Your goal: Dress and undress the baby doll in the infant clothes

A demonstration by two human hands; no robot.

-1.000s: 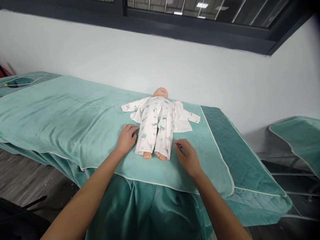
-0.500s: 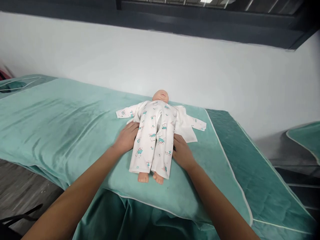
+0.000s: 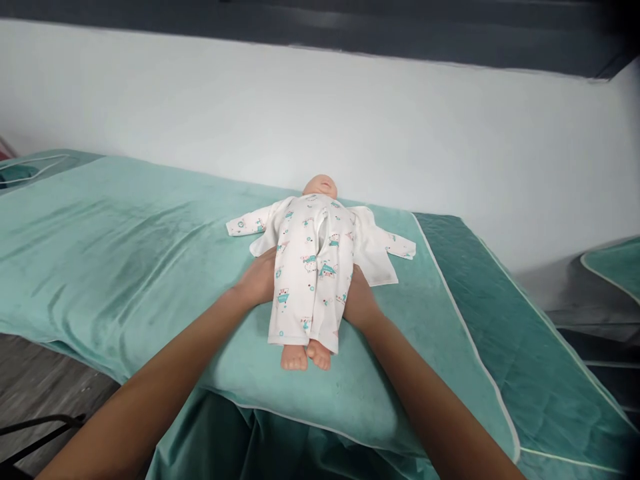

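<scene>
A baby doll [image 3: 294, 358] lies on its back, head toward the wall and bare feet toward me. It wears white printed trousers [image 3: 310, 280] with a slit at the crotch. Beneath it a white printed jacket [image 3: 375, 257] is spread, its sleeves out to both sides. My left hand [image 3: 260, 277] grips the doll's side at the left hip and thigh, fingers tucked behind the cloth. On the opposite side my right hand [image 3: 360, 300] holds the right thigh the same way. The fingertips of both hands are hidden under the doll.
A light green sheet [image 3: 125, 253] with white piping covers the bed. Darker green quilted bedding [image 3: 480, 307] shows at the right. The white wall [image 3: 320, 113] rises behind the doll's head. A black strap [image 3: 40, 423] hangs at the lower left above the floor.
Both hands have slid further around and under the doll's thighs. The legs have come closer together, and the trousers bulge slightly upward. The camera view has shifted a little.
</scene>
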